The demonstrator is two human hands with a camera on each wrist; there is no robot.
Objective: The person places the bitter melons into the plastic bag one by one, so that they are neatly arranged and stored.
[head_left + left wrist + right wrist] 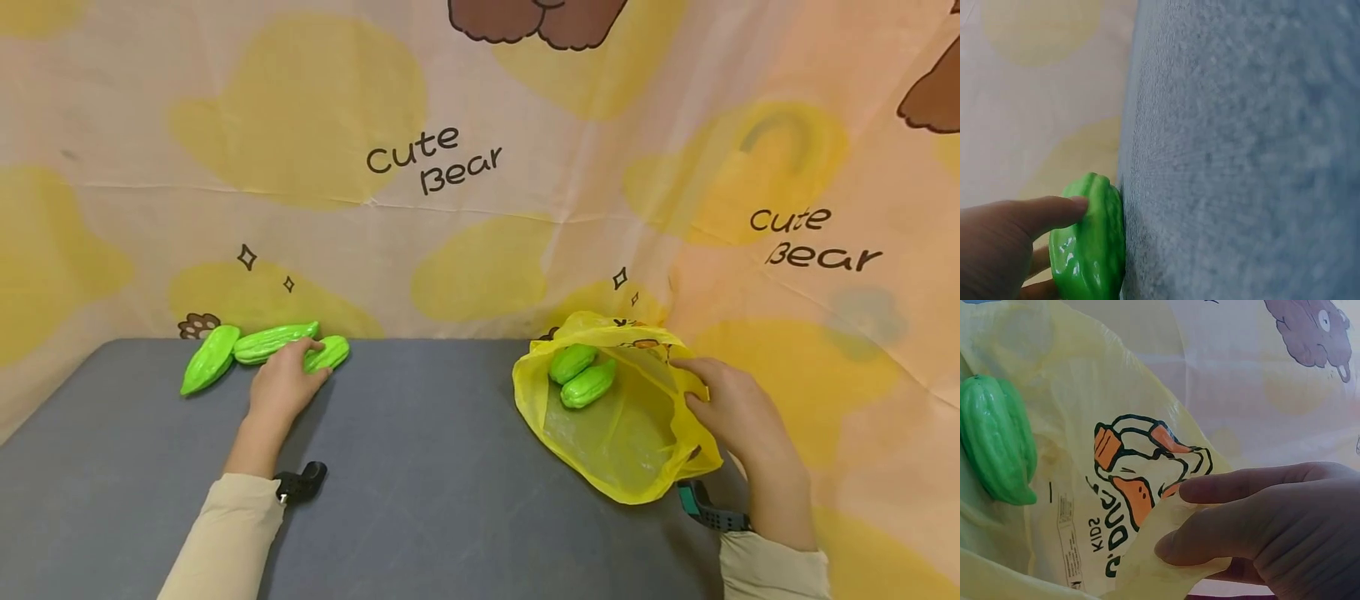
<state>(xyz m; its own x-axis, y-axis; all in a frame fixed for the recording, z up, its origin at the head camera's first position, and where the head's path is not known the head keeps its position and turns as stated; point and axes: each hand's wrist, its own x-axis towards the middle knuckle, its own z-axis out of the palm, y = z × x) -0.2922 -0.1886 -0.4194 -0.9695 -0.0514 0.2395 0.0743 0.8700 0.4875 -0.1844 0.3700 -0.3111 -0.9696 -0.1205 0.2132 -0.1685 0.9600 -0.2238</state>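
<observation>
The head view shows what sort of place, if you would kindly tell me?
Probably a staged recording corner: a cartoon-print cloth hangs behind a grey table, which bears green vegetable-like pieces and a yellow bag.

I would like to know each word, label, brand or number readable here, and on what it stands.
"cute Bear": on the cloth, near its middle.
"cute Bear": on the cloth again, at right.
"KIDS": on the bag, sideways.
Larger word: on the bag, distorted; not surely readable.
Small print: on the bag, too small to read.
</observation>
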